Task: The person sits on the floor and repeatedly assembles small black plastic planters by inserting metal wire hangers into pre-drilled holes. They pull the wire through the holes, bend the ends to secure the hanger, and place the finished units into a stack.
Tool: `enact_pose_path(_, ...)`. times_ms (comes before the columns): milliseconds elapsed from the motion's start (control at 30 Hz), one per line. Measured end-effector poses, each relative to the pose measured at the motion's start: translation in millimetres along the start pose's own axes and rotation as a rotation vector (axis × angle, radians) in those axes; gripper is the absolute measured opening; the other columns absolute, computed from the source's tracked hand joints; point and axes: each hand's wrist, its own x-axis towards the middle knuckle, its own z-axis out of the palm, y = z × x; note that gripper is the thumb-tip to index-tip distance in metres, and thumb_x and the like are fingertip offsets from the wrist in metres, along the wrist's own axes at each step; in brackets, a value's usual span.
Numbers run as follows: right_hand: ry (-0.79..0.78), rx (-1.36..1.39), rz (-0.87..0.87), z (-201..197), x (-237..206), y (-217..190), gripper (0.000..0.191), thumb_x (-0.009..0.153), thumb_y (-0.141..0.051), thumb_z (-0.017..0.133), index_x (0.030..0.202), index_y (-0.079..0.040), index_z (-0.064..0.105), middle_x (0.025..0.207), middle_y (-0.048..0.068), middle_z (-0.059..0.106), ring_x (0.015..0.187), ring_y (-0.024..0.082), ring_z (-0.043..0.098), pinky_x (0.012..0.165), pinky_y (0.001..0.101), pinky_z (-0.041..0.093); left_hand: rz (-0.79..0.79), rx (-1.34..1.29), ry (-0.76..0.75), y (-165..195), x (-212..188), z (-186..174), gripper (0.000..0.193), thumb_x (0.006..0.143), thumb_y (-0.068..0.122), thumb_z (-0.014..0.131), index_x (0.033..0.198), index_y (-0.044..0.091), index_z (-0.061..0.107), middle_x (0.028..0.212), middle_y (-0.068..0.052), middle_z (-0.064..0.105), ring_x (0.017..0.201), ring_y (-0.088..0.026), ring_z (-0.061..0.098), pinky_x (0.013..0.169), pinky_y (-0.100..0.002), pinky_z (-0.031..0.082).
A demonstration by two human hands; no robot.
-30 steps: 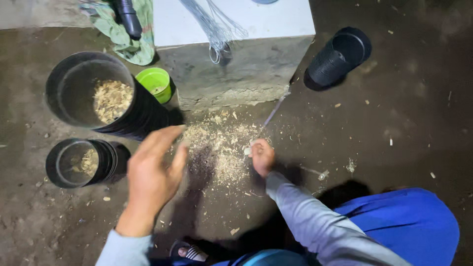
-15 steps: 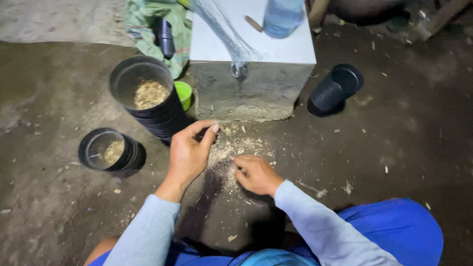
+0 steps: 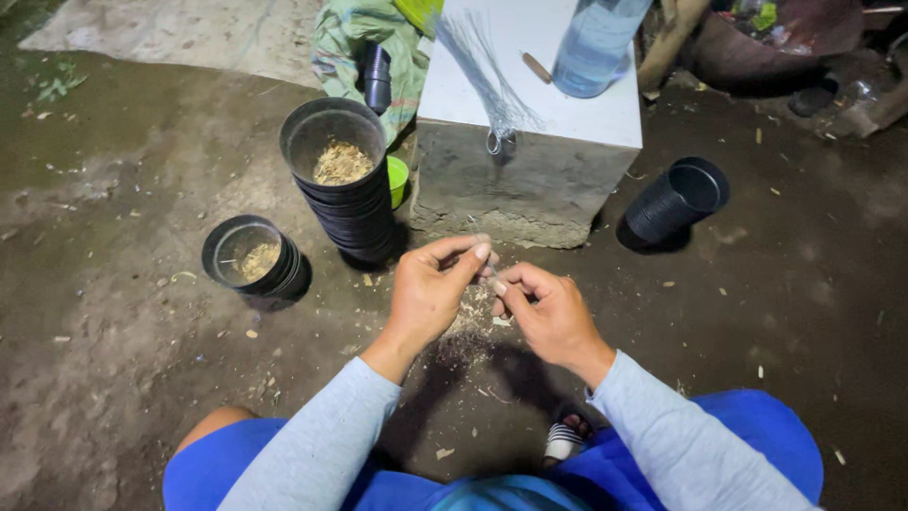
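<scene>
My left hand (image 3: pixel 430 289) and my right hand (image 3: pixel 549 312) meet above the dirt floor, fingertips pinched together on a thin wire (image 3: pixel 484 251) that is hard to make out. Below them lies a scatter of pale wood chips (image 3: pixel 468 322). A tall stack of black plastic pots (image 3: pixel 342 189) with chips in the top one stands just left of my left hand. A shorter stack of black pots (image 3: pixel 253 257), also holding chips, sits farther left.
A concrete block with a white top (image 3: pixel 530 142) stands ahead, carrying a bundle of thin wires (image 3: pixel 482 76), a clear bottle (image 3: pixel 596 43) and a small brown stick (image 3: pixel 536 66). A green cup (image 3: pixel 397 180), green cloth (image 3: pixel 345 38) and a tipped stack of pots (image 3: pixel 676 203) surround it.
Both hands lifted off the chip pile and came together, fingertips now touching. The view tilted up, showing more of the block's top.
</scene>
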Motion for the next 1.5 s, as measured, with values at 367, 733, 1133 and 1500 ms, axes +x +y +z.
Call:
enact_pose_path(367, -0.156, 0.649, 0.179, 14.6, -1.7, 31.3, 0.019, 0.103, -0.015, 0.058, 0.106, 0.0, 0.069, 0.078, 0.004, 0.067, 0.072, 0.013, 0.062, 0.07, 0.0285, 0.051, -0.126, -0.171, -0.019, -20.2, -12.6, -2.7, 0.021, 0.098, 0.017, 0.068, 0.109, 0.0, 0.075, 0.098, -0.008, 0.077, 0.086, -0.012, 0.069, 0.08, -0.029, 0.057)
enact_pose_path(733, -0.257, 0.635, 0.223, 2.1, -22.1, 28.5, 0.023, 0.105, -0.018, 0.057, 0.104, 0.002, 0.069, 0.077, 0.007, 0.067, 0.07, 0.014, 0.063, 0.07, 0.0289, 0.051, 0.04, -0.272, 0.09, 13.8, 7.9, -41.7, 0.016, 0.103, 0.015, 0.065, 0.108, 0.001, 0.07, 0.097, -0.009, 0.075, 0.083, -0.013, 0.066, 0.077, -0.027, 0.054)
enact_pose_path(1133, 0.052, 0.297, 0.289, -22.4, -24.8, 29.1, 0.014, 0.096, -0.008, 0.067, 0.1, 0.002, 0.075, 0.079, 0.006, 0.072, 0.069, 0.012, 0.065, 0.065, 0.0264, 0.054, 0.173, -0.476, 0.477, 45.2, 4.8, -103.6, 0.012, 0.104, 0.013, 0.065, 0.11, 0.003, 0.068, 0.099, -0.008, 0.072, 0.091, -0.018, 0.071, 0.084, -0.031, 0.06)
enact_pose_path(1500, 0.054, -0.211, 0.228, -85.0, -15.2, 5.3, 0.011, 0.092, -0.014, 0.073, 0.095, -0.004, 0.077, 0.073, 0.002, 0.073, 0.066, 0.009, 0.067, 0.061, 0.026, 0.053, -0.268, 0.222, 0.058, 17.8, -43.7, -42.3, 0.018, 0.094, 0.013, 0.063, 0.102, 0.002, 0.075, 0.079, -0.014, 0.079, 0.07, -0.021, 0.074, 0.062, -0.029, 0.059)
